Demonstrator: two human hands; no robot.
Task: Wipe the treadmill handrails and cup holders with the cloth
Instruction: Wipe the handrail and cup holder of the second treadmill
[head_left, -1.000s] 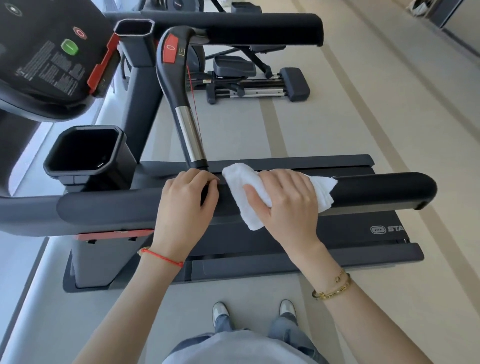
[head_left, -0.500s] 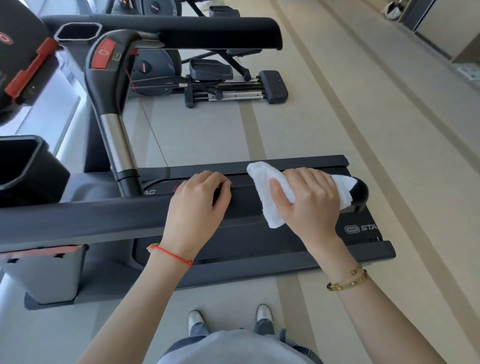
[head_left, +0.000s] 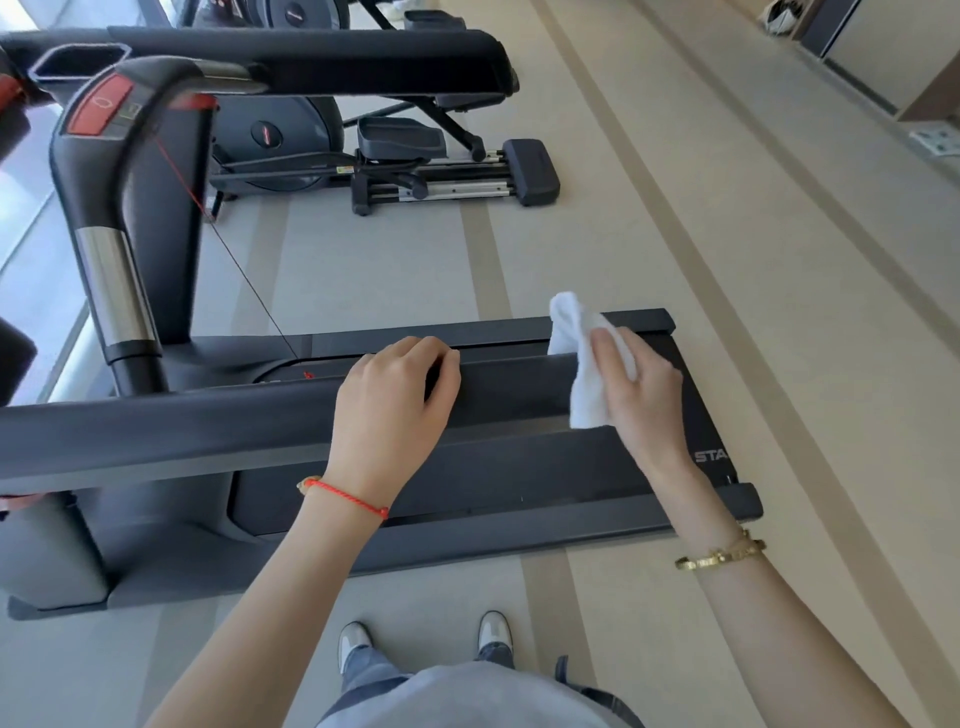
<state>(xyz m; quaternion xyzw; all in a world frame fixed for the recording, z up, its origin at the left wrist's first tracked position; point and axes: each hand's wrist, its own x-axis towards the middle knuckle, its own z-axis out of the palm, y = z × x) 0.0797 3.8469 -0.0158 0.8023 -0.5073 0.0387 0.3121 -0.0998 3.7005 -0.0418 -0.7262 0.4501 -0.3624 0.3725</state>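
Note:
The near black handrail (head_left: 156, 426) runs across the view from the left edge to the middle right. My left hand (head_left: 389, 410) grips it from above, fingers curled over its far side. My right hand (head_left: 644, 400) holds the white cloth (head_left: 584, 384) wrapped against the rail's right end, which is hidden behind the cloth and hand. The far handrail (head_left: 311, 52) crosses the top. One hexagonal cup holder (head_left: 78, 62) shows at the top left.
A curved grip post (head_left: 109, 208) with a red button and a steel band rises at the left. The treadmill deck (head_left: 519, 467) lies below the rail. An elliptical machine (head_left: 395, 150) stands beyond. My shoes (head_left: 358, 644) are on the beige floor.
My right hand slid the cloth rightward along the near rail to its end. My left hand kept its grip on the rail. The nearer cup holder has left the view.

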